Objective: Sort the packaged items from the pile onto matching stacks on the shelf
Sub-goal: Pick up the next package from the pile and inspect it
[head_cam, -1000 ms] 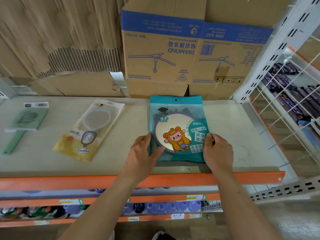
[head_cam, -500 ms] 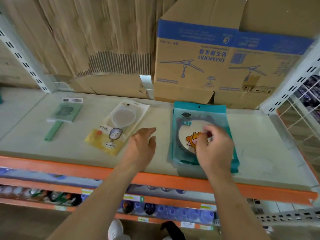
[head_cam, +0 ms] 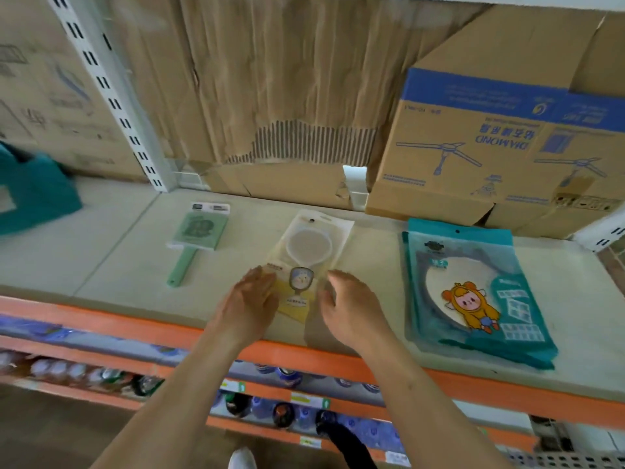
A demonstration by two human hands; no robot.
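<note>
Three groups lying on the shelf (head_cam: pixel 101 262) | we are flanking the yellow pouch (head_cam: pixel 313 247), left hand (head_cam: pixel 248 301) and right hand (head_cam: pixel 353 308) relaxed, grasping nothing | sorting probably unfinished

shelf (head_cam: pixel 118 265) — handled pack (head_cam: pixel 198 231) left | middle pack (head_cam: pixel 309 245) | pouch stack (head_cam: pixel 473 292) right | carton (head_cam: pixel 473 147) behind it

A brown cardboard box (head_cam: pixel 473 147) with a blue band and upside-down fan drawings stands at the back right, beside a torn cardboard sheet (head_cam: pixel 270 79) whose ripped lower edge bares its ribbing. Left of that sheet a white slotted post (head_cam: pixel 115 103) runs up at a slant. Lower down, blurred bottles (head_cam: pixel 284 412) sit behind small price labels (head_cam: pixel 309 401), and a white shoe (head_cam: pixel 241 460) shows at the bottom edge.
</note>
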